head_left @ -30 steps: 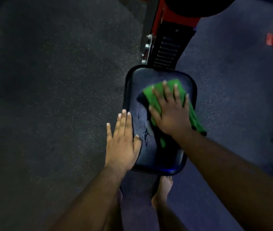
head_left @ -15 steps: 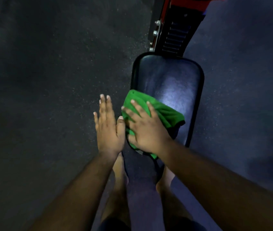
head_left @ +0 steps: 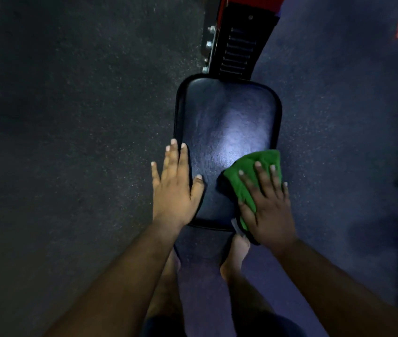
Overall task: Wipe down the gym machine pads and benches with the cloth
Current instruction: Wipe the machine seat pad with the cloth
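A black padded bench seat point(head_left: 227, 122) with rounded corners stands over a dark speckled floor point(head_left: 71, 142); a pale glare shines near its middle. On its near right corner lies a green cloth point(head_left: 249, 173), bunched, part of it hanging past the near edge, with the right hand point(head_left: 266, 205) flat on top, fingers spread. The left hand point(head_left: 173, 188) rests flat along the seat's near left edge, thumb on the padding. Two bare feet point(head_left: 234, 256) stand on the floor just near of the seat.
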The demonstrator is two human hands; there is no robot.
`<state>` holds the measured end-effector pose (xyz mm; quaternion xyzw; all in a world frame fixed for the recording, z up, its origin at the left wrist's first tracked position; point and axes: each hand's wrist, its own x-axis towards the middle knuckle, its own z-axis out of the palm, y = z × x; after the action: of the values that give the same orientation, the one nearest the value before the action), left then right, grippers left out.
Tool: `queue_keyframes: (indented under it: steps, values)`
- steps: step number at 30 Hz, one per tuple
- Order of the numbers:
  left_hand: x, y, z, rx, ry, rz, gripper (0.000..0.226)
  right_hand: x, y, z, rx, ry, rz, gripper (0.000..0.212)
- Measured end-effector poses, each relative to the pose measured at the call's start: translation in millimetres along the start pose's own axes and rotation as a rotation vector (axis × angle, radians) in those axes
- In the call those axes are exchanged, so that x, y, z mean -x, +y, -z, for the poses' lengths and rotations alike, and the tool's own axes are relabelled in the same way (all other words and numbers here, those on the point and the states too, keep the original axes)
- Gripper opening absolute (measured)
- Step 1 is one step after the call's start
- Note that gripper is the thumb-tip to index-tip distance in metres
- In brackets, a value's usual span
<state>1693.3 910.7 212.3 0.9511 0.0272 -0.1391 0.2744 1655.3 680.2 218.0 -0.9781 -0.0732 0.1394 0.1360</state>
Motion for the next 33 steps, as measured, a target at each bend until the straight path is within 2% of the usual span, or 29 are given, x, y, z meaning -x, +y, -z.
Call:
queue_keyframes:
  steps: [2, 4, 8, 12, 15, 20, 23, 25, 27, 29, 31, 33]
  values:
    - [-14, 9, -2, -0.075, -0.003, -0.031, 0.076, -29, 1, 2, -0.196, 0.031, -0.166, 0.067]
    - [-30, 16, -5, -0.148, -0.020, -0.045, 0.078, -67, 5, 7, -0.253, 0.073, -0.218, 0.068]
    - [-40, 18, -8, -0.242, -0.017, -0.036, 0.082, -147, 14, 24, -0.175, 0.066, -0.288, 0.066]
    - [-38, 18, -8, -0.228, 0.000, -0.035, 0.085, -203, 17, 41, -0.023, 0.019, -0.256, 0.064]
    - [-35, 17, -8, -0.228, 0.005, -0.033, 0.087, -240, -1, 45, 0.082, -0.018, -0.142, 0.063]
    - [-35, 16, -6, -0.182, 0.020, -0.011, 0.087, -272, -69, 40, 0.171, -0.123, 0.253, 0.061]
    - [-36, 16, -7, -0.196, -0.004, -0.009, 0.086, -266, -50, 50, 0.206, -0.125, 0.362, 0.061]
    - [-36, 14, -8, -0.211, -0.020, -0.007, 0.085, -245, -9, 57, 0.178, -0.102, 0.262, 0.063]
    - [-36, 14, -9, -0.214, -0.026, -0.008, 0.086, -211, 29, 60, 0.092, -0.066, 0.054, 0.065]
    - [-36, 14, -9, -0.217, -0.022, -0.008, 0.086, -187, 37, 54, 0.066, -0.026, -0.085, 0.065]
    - [-36, 15, -10, -0.223, -0.023, -0.012, 0.087, -194, 16, 49, 0.113, -0.028, -0.125, 0.064]
    - [-37, 16, -11, -0.235, -0.023, -0.013, 0.087, -220, -19, 44, 0.143, -0.066, -0.041, 0.064]
